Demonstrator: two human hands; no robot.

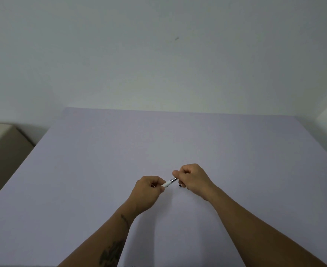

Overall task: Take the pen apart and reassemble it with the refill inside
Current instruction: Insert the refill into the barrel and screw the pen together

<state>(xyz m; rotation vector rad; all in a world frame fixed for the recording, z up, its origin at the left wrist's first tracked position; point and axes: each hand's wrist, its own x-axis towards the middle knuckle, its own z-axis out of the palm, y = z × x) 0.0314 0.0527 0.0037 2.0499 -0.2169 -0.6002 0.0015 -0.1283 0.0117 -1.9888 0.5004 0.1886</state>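
Note:
A pen (169, 182) spans the gap between my two hands, held a little above the table. Its white barrel end sits in my left hand (148, 191), whose fingers are closed around it. The silver metal section runs up into my right hand (192, 179), pinched between thumb and fingers. A small dark piece (180, 185) shows below my right hand's fingers; I cannot tell what it is. Most of the pen is hidden inside both fists.
A pale lilac table (178, 143) fills the view, its far edge against a white wall. A beige piece of furniture (2, 143) stands past the table's left edge.

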